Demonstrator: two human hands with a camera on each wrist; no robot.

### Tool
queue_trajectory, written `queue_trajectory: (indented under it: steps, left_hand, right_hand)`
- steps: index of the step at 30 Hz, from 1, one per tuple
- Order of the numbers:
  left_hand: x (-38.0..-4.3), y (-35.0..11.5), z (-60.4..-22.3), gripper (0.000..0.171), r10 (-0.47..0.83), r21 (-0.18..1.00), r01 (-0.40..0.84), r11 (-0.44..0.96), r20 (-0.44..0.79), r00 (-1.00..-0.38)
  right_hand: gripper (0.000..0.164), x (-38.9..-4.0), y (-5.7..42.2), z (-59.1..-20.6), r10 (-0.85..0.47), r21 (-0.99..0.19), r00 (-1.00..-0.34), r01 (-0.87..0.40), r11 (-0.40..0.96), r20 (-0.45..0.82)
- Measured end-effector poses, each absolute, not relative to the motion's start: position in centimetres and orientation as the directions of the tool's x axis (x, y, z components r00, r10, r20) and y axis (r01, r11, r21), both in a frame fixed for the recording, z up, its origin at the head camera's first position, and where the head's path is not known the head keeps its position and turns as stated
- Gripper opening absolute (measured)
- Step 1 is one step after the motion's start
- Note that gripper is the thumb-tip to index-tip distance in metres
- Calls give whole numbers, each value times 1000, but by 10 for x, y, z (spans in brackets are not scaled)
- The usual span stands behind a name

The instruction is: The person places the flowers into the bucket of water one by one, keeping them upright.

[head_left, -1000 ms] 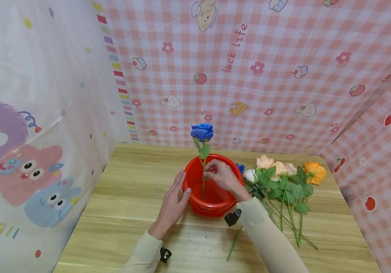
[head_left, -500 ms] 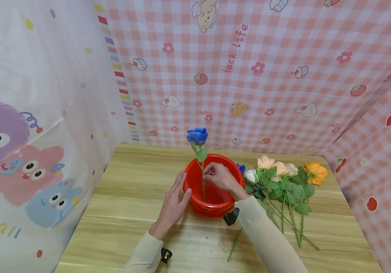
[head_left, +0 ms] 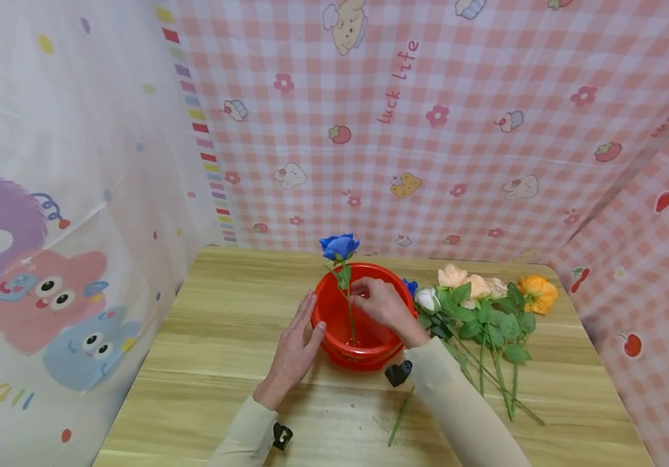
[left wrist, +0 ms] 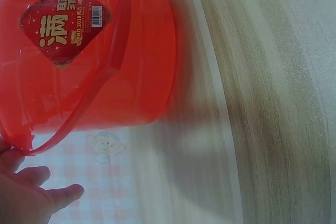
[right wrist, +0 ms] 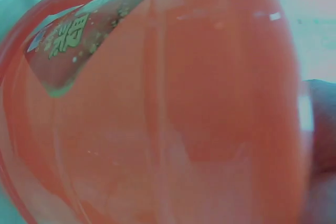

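Note:
A blue rose [head_left: 339, 246] stands slightly tilted to the left, its leafy stem reaching down inside the red bucket [head_left: 360, 358]. My right hand [head_left: 385, 306] is over the bucket's mouth and pinches that stem between thumb and fingers. Against the bucket's left side rests my left hand [head_left: 294, 344], fingers straight along the rim. In the left wrist view, its fingers [left wrist: 63, 196] are by the bucket's handle [left wrist: 105, 80]. The red wall fills most of the right wrist view; only a dark edge of the right hand [right wrist: 323, 129] shows there, its fingertips hidden.
Right of the bucket lie several loose flowers: a white rose [head_left: 427, 299], peach roses [head_left: 453, 276], an orange flower [head_left: 538, 295], and part of another blue bloom [head_left: 410, 287]. Their stems spread toward the front of the wooden table [head_left: 217, 305]. A patterned cloth [head_left: 462, 149] hangs behind.
The blue rose has come down lower, and its stem's foot has shifted slightly right inside the bucket. My right hand keeps its pinch; my left hand has stayed at the rim.

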State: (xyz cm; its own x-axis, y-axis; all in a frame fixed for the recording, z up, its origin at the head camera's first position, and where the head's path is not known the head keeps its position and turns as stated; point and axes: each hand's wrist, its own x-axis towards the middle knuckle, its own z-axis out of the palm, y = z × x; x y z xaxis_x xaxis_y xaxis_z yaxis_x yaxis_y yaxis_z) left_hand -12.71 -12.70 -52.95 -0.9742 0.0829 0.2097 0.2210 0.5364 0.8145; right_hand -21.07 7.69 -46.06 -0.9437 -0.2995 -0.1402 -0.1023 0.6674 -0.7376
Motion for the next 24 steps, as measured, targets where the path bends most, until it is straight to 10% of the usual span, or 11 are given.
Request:
queue_trajectory:
  steps: [24]
  left_hand:
    - [-127, -125, -531, 59, 85, 809, 259, 527, 252, -964]
  right_hand:
    - [30, -166, 162, -446, -101, -886, -984, -179, 428, 150]
